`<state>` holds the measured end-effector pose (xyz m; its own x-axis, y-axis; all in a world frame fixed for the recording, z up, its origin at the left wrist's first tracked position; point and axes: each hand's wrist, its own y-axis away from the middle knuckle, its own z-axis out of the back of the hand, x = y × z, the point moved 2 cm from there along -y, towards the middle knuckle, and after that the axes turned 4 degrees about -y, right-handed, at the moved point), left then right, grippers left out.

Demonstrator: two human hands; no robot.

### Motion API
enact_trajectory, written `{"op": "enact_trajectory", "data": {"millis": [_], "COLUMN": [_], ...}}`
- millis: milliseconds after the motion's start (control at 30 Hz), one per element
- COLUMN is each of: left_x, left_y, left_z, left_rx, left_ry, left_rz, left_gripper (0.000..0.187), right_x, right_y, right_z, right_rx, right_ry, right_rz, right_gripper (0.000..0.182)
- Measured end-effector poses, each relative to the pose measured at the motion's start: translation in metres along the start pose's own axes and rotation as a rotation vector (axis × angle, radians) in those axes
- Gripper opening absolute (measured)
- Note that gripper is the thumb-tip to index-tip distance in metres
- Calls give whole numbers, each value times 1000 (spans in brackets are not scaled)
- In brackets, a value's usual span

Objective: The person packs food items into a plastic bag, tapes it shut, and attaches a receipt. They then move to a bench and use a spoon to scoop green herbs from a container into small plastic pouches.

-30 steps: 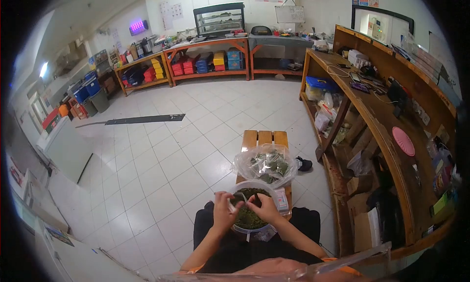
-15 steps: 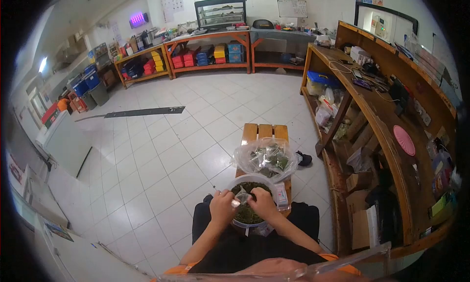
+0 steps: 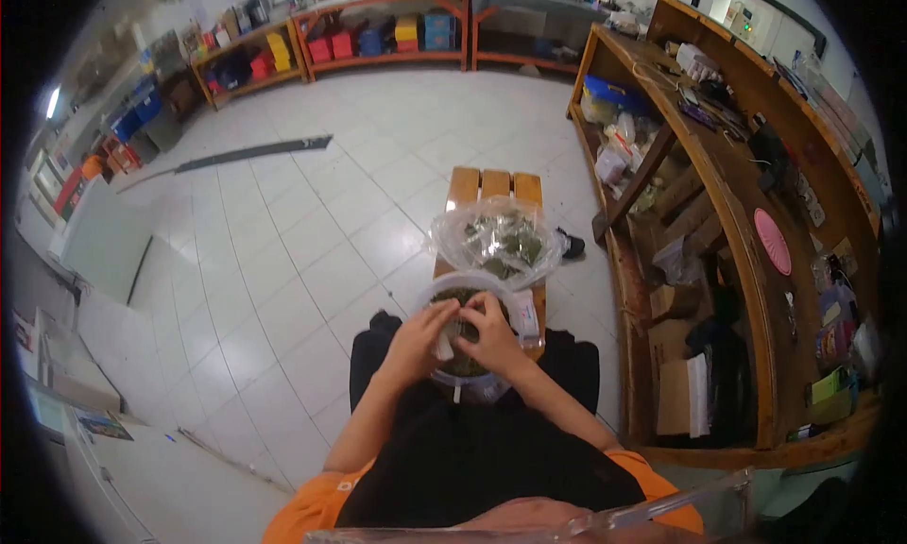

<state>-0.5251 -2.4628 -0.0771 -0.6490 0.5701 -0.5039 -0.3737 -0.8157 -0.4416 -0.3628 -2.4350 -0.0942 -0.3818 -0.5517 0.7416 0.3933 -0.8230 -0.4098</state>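
Observation:
A small clear plastic bag is between my hands, over a round white tub holding dry, crumbled green leaf. My left hand is closed on the bag's left side. My right hand has its thumb and finger curled in a pinch by the bag's upper edge, close to my left fingertips. The bag's contents are too small to make out. Just beyond the tub lies a large clear plastic bag with green leafy pieces inside. A small pack with a printed label sits to the tub's right.
The tub and large bag rest on a slatted wooden bench between my knees. To the right runs a wooden counter with loaded shelves and a pink oval fan-like item. A dark strip lies on the tiled floor.
My view has tilted down, so the room sits higher in the picture. My right hand has turned, its thumb and finger now arched toward my left fingertips. The small bag stays between my hands.

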Motion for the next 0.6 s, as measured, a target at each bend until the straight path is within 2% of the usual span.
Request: {"op": "enact_trajectory", "data": {"millis": [67, 200, 267, 300, 333, 400, 533, 600], "left_x": [12, 20, 25, 28, 31, 37, 40, 43], "left_y": [5, 7, 10, 12, 14, 18, 21, 23], "left_z": [-5, 8, 10, 10, 11, 8, 7, 4], "left_rx": [-81, -125, -159, -225, -291, -302, -284, -272], "left_ry": [-66, 97, 154, 188, 220, 271, 477, 557], "left_rz": [56, 199, 209, 223, 236, 252, 402, 446], "left_gripper": [68, 59, 63, 65, 67, 68, 70, 70], "right_x": [1, -34, -51, -64, -70, -71, -56, -62], "right_y": [-2, -2, 0, 1, 6, 8, 7, 9], "right_z": [-2, 5, 4, 3, -1, -8, -17, -25], "right_rx": [-41, -124, -179, -52, -46, 73, -11, -40], "right_ry": [-136, -232, 267, 206, 204, 66, -96, -287], "right_rz": [-11, -189, -190, -318, -323, -283, -315, -418], "right_gripper": [25, 14, 12, 16, 16, 19, 19, 18]}}
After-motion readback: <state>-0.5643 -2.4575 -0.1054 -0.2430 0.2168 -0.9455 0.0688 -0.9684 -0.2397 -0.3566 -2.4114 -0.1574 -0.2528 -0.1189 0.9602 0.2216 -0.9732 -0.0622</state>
